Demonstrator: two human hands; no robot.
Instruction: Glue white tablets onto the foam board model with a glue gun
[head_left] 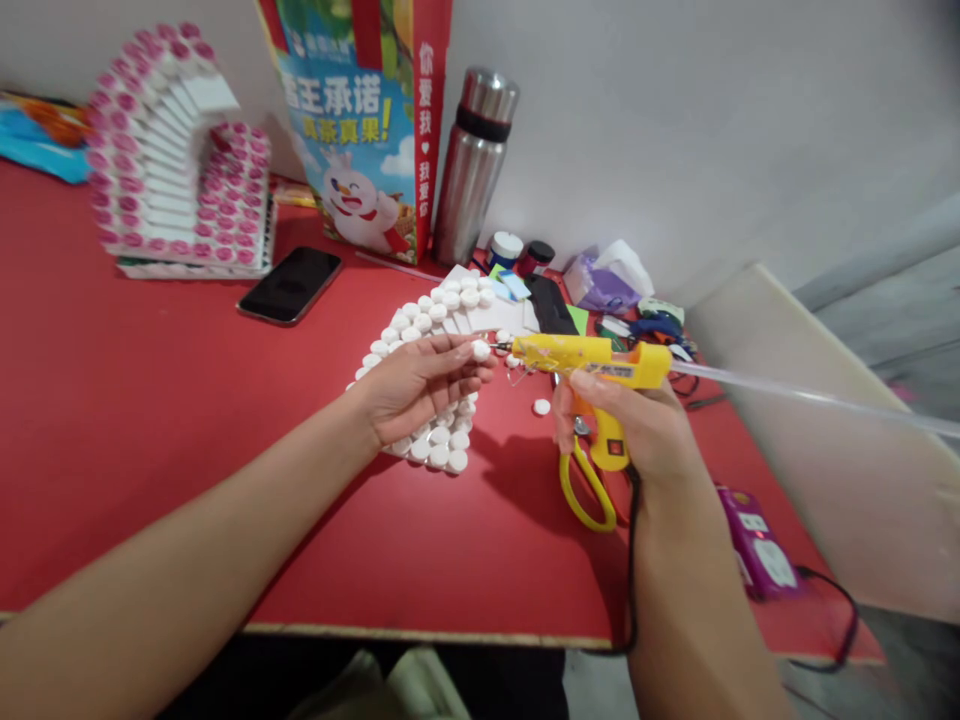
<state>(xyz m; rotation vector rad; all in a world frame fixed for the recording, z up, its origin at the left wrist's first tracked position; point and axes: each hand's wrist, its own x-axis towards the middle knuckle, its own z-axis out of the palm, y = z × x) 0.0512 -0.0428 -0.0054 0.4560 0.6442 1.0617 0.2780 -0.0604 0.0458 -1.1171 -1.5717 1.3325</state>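
Observation:
Between the fingertips of my left hand (420,380) is a small white round piece (481,351), whose kind I cannot make out. My right hand (637,415) grips a yellow hot glue gun (574,352), its metal nozzle touching or very close to that piece. A long clear glue stick (795,388) sticks out from the gun's back. Behind and below my left hand lies a white curved model (409,325) covered in similar round pieces, partly hidden by the hand. One loose white piece (541,407) rests on the table under the nozzle.
Yellow-handled scissors (589,500) lie below the gun, beside its black cord (634,570). A purple power strip (761,545) is at the right. Behind stand a steel flask (477,165), a printed bag (360,130), and a pink-dotted model (169,160). A phone (291,285) lies left on the red table (187,430).

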